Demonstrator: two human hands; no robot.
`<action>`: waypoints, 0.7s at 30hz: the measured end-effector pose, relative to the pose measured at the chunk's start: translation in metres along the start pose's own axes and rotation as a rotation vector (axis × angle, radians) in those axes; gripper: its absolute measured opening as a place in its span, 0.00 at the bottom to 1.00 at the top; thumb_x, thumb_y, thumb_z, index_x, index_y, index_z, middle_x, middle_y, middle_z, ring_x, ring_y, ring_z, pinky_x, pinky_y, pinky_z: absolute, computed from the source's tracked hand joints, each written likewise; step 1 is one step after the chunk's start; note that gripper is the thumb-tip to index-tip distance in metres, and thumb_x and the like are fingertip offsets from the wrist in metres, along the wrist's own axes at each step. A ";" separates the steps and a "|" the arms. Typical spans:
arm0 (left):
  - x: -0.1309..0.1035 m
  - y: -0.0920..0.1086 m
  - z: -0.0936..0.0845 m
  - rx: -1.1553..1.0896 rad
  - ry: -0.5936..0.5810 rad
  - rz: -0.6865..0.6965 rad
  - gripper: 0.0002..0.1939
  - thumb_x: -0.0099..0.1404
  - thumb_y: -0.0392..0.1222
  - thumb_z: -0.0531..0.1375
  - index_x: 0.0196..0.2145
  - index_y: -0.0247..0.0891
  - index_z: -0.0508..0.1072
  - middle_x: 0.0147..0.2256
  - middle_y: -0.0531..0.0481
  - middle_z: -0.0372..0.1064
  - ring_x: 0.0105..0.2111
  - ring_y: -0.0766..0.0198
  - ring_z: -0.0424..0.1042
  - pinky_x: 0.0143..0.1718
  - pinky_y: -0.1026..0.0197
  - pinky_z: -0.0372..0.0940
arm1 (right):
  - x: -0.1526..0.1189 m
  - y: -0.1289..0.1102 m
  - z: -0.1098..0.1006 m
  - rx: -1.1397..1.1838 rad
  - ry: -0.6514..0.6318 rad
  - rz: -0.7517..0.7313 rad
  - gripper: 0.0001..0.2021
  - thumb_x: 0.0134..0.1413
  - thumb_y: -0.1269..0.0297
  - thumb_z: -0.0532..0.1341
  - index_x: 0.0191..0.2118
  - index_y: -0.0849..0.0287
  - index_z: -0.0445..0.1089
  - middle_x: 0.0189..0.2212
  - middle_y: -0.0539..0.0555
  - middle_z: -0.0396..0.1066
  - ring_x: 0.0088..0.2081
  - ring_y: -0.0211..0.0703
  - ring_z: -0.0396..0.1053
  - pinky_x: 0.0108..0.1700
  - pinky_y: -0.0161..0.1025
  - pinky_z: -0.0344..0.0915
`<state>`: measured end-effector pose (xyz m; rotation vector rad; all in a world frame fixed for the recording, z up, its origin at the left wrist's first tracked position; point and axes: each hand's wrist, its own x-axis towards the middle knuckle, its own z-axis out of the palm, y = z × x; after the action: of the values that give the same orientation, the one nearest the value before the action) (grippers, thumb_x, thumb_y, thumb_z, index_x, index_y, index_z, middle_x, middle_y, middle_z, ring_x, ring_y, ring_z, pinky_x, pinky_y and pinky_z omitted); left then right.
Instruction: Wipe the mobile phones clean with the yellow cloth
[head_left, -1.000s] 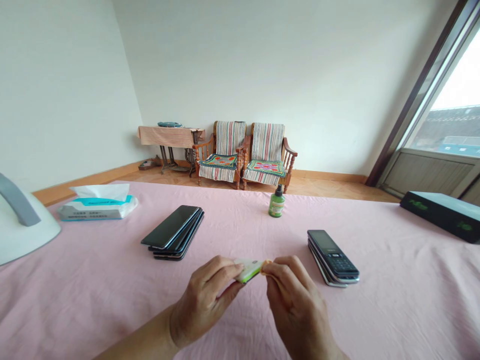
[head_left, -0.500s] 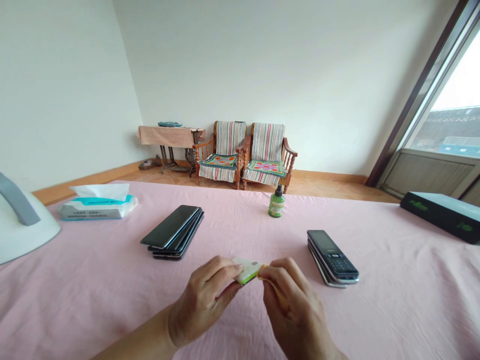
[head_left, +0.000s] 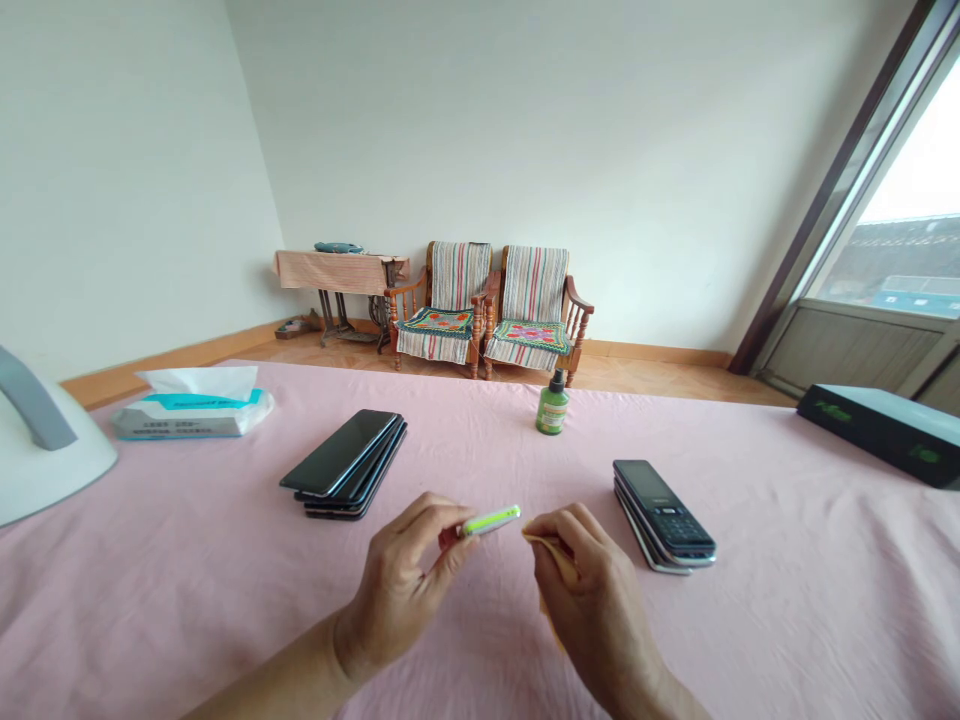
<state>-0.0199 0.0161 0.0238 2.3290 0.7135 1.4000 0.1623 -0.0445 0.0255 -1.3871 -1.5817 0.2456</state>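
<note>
Between its thumb and fingers, my left hand [head_left: 401, 580] pinches a white mobile phone [head_left: 493, 520] with a bright green edge. The phone is held edge-on above the pink cloth, so its faces hardly show. My right hand [head_left: 604, 590] is closed on a folded yellow-orange cloth [head_left: 561, 562], part of which hangs below the fingers. A small gap separates the cloth from the phone. Left of my hands lies a stack of dark smartphones [head_left: 345, 465]. A second stack, with a black keypad phone [head_left: 664, 512] on top, lies to the right.
A pink tablecloth [head_left: 480, 650] covers the table. Farther back stands a green pump bottle [head_left: 552, 408]. A tissue pack [head_left: 191, 412] and a white object with a grey handle [head_left: 45, 450] are at left; a black box [head_left: 877, 435] sits at right. Two armchairs [head_left: 529, 310] stand beyond.
The phone has turned from showing its white back to showing its green edge. My right hand and the cloth have come away from it slightly.
</note>
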 end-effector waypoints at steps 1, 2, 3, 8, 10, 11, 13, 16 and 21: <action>0.001 0.000 0.000 -0.060 0.018 -0.099 0.03 0.65 0.36 0.58 0.37 0.36 0.71 0.30 0.50 0.67 0.30 0.65 0.68 0.31 0.66 0.64 | 0.001 0.001 0.000 0.010 -0.003 0.039 0.07 0.55 0.73 0.54 0.33 0.59 0.70 0.30 0.53 0.67 0.30 0.39 0.67 0.33 0.35 0.62; 0.002 0.000 0.001 -0.133 0.030 -0.202 0.04 0.65 0.39 0.58 0.35 0.36 0.70 0.28 0.51 0.66 0.28 0.65 0.67 0.29 0.66 0.63 | 0.002 0.003 0.000 0.022 -0.015 0.073 0.07 0.55 0.72 0.55 0.33 0.59 0.71 0.30 0.53 0.68 0.31 0.40 0.68 0.33 0.35 0.62; 0.004 0.000 0.001 -0.213 0.033 -0.297 0.06 0.66 0.41 0.58 0.34 0.36 0.69 0.27 0.52 0.64 0.26 0.66 0.66 0.28 0.67 0.62 | 0.002 0.005 0.000 0.037 -0.035 0.104 0.07 0.55 0.70 0.56 0.34 0.59 0.71 0.30 0.53 0.68 0.31 0.40 0.68 0.33 0.35 0.63; 0.008 -0.009 0.003 -0.511 0.039 -0.544 0.12 0.65 0.47 0.58 0.31 0.35 0.67 0.23 0.55 0.61 0.24 0.68 0.63 0.29 0.66 0.60 | 0.003 0.012 0.000 0.176 -0.161 0.253 0.08 0.53 0.63 0.60 0.32 0.60 0.75 0.29 0.54 0.71 0.32 0.43 0.70 0.34 0.36 0.64; 0.008 -0.012 0.004 -0.589 0.048 -0.600 0.13 0.64 0.48 0.59 0.29 0.35 0.66 0.23 0.55 0.61 0.25 0.68 0.62 0.29 0.67 0.60 | 0.004 0.012 -0.001 0.289 -0.187 0.319 0.10 0.51 0.59 0.62 0.33 0.60 0.75 0.30 0.55 0.72 0.34 0.44 0.71 0.35 0.37 0.64; 0.007 -0.013 0.004 -0.626 0.054 -0.625 0.13 0.63 0.48 0.60 0.28 0.35 0.66 0.23 0.55 0.61 0.24 0.68 0.62 0.28 0.67 0.59 | 0.004 0.012 -0.002 0.359 -0.205 0.357 0.12 0.50 0.58 0.62 0.34 0.61 0.76 0.31 0.55 0.73 0.34 0.45 0.71 0.35 0.36 0.64; 0.007 -0.015 0.006 -0.689 0.064 -0.673 0.15 0.62 0.49 0.61 0.27 0.35 0.66 0.22 0.56 0.61 0.23 0.69 0.62 0.27 0.67 0.58 | 0.005 0.010 -0.003 0.498 -0.259 0.436 0.15 0.50 0.54 0.62 0.36 0.62 0.76 0.31 0.55 0.74 0.33 0.44 0.70 0.34 0.36 0.63; 0.005 -0.017 0.008 -0.768 0.075 -0.737 0.16 0.59 0.50 0.63 0.26 0.35 0.66 0.22 0.56 0.62 0.22 0.70 0.62 0.25 0.68 0.57 | 0.005 0.008 -0.004 0.624 -0.342 0.521 0.19 0.49 0.50 0.63 0.37 0.62 0.77 0.29 0.55 0.75 0.31 0.42 0.69 0.32 0.35 0.61; 0.003 -0.020 0.012 -0.833 0.064 -0.782 0.17 0.57 0.51 0.65 0.26 0.35 0.66 0.21 0.57 0.61 0.21 0.71 0.61 0.23 0.69 0.56 | 0.004 0.006 -0.004 0.722 -0.422 0.545 0.19 0.45 0.50 0.65 0.36 0.62 0.77 0.26 0.53 0.73 0.29 0.40 0.68 0.32 0.33 0.60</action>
<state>-0.0135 0.0340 0.0101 1.1761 0.7410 1.0866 0.1698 -0.0404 0.0253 -1.1804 -1.1925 1.3676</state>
